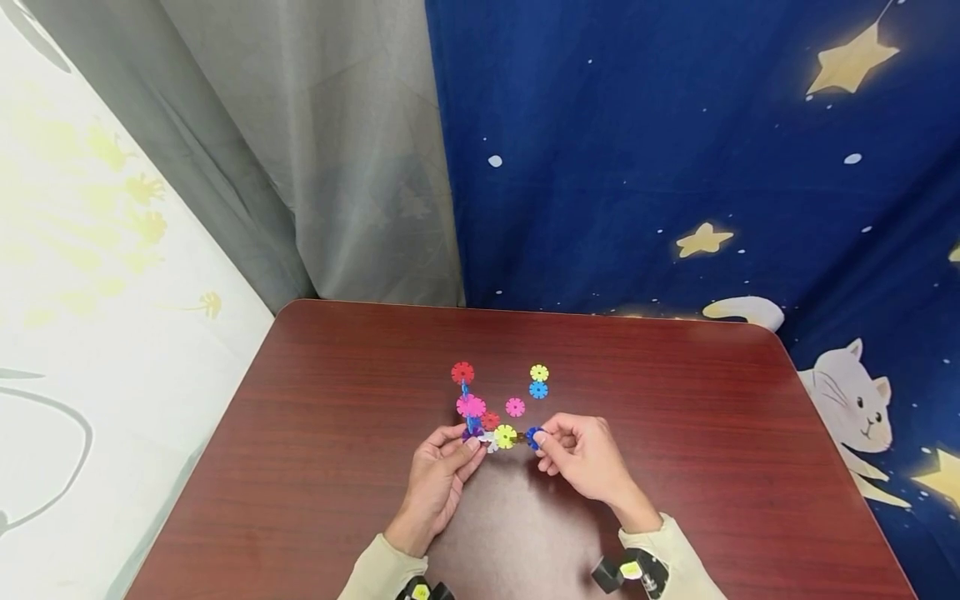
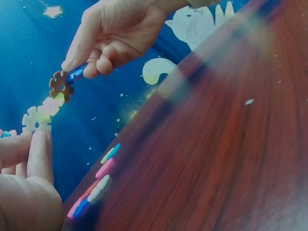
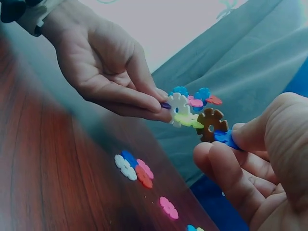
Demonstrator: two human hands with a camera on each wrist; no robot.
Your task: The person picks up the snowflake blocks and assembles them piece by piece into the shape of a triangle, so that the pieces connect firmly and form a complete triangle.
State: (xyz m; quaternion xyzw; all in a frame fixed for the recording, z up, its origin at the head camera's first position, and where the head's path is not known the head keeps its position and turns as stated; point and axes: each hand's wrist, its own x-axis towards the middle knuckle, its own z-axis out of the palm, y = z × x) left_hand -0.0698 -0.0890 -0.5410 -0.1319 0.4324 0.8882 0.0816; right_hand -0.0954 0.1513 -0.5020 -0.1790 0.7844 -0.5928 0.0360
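Observation:
Both hands hold one chain of interlocking snowflake discs above the table. My left hand (image 1: 438,479) pinches its left end at a purple disc (image 3: 165,105) beside a white disc (image 3: 178,108). Along from there come a yellow disc (image 1: 506,436) and a brown disc (image 3: 211,124). With thumb and fingers, my right hand (image 1: 588,458) pinches the blue disc (image 3: 224,138), which meets the brown one's edge; how deeply they are slotted is hidden. From the left end another run of blue and pink discs extends away to a red disc (image 1: 462,372).
Loose discs lie on the dark red table (image 1: 337,467) beyond the hands: a pink disc (image 1: 515,407), a light blue disc (image 1: 538,390), a yellow disc (image 1: 539,372), and a cluster with a red disc (image 3: 143,176) and a white disc (image 3: 125,167). Curtains hang behind the table.

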